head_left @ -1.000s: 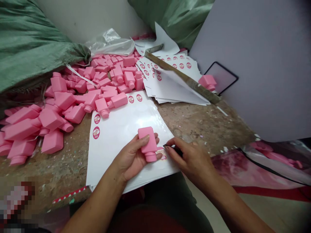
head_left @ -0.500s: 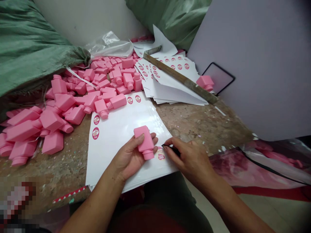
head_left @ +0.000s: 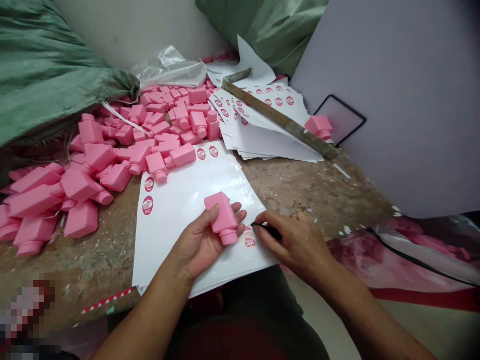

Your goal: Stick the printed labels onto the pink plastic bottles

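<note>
My left hand is closed round a small pink plastic bottle, held cap-down over a white sticker sheet. My right hand pinches a thin dark tool whose tip rests on the sheet's right edge, beside a round pink sticker just under the bottle's cap. A few more round stickers remain along the sheet's left and top edges.
A heap of pink bottles covers the table's left and back. A fanned stack of sticker sheets lies at the back, weighted by a long wooden-handled tool. Green sacks, a clear plastic bag and a grey board surround the worn tabletop.
The bottle in my left hand has tilted and shifted slightly left and up, uncovering the sticker below it. My right hand has hardly moved.
</note>
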A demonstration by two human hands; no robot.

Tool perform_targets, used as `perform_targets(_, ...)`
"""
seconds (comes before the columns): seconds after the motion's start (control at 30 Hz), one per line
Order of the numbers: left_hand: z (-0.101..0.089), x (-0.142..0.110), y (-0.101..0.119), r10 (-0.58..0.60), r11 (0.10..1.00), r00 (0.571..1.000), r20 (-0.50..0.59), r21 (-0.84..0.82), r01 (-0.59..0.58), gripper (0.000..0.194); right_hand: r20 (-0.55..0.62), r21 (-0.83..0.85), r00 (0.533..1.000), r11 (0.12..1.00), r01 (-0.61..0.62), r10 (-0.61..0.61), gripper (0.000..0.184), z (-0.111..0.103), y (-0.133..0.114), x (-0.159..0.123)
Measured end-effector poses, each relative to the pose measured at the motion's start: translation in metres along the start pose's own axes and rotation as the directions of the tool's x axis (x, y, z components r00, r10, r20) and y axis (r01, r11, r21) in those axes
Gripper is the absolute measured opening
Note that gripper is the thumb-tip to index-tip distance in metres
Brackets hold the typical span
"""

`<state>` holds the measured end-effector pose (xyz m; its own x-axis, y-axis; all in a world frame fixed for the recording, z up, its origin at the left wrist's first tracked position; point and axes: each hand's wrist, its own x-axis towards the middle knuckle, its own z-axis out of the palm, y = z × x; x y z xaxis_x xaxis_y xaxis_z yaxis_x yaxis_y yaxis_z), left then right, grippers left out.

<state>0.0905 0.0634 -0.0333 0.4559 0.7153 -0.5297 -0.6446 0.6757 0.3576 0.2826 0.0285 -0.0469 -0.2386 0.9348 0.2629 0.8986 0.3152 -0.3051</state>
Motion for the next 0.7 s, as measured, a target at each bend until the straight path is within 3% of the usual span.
perform_targets(0.53,-0.001,0.001,-0.001,0.016,1.000,1.000,0.007,0.003,-0.016,0.040,-0.037,-0.079,0.991,0.989,0.128,-0.132,0.027,0.007,0.012,0.002)
perform_targets(0.7,-0.002,0.003,-0.002,0.024,0.999,1.000,0.007,0.020,-0.024,0.038,0.019,0.083,0.999,0.996,-0.029,0.027,0.020,-0.003,0.010,0.002)
